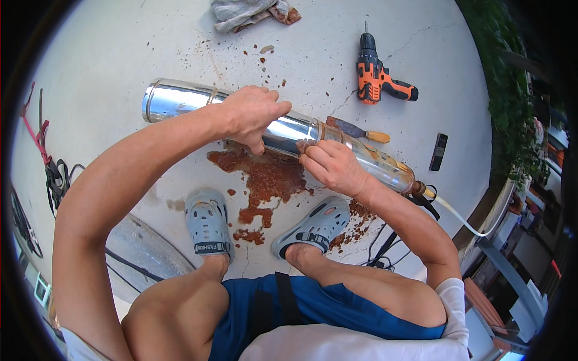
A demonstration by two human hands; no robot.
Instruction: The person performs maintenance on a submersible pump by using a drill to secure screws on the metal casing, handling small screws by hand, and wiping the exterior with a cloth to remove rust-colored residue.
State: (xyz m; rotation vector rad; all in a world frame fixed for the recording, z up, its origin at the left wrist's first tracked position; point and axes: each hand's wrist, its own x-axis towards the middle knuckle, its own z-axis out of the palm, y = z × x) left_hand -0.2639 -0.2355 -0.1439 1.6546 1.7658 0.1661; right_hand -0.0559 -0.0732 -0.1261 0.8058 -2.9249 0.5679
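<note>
A long shiny metal cylinder (180,99) lies slantwise on the floor in front of my feet, with ring-shaped bands and rust stains along its right part. Wrapped over the top of its middle, my left hand (254,117) grips it, thumb on the near side. My right hand (333,165) is closed by the near side of the cylinder, right of the left hand. Its fingertips pinch at a small dark brown patch there; whether that is a separate piece cannot be made out. Wet rust-brown muck (271,177) is spread on the floor below.
An orange and black cordless drill (370,78) lies far right. Behind the cylinder rests a scraper (358,130) with a wooden handle. A black handheld device (439,152), a white hose (460,218), a dirty rag (250,13) and dark cables (57,180) lie around.
</note>
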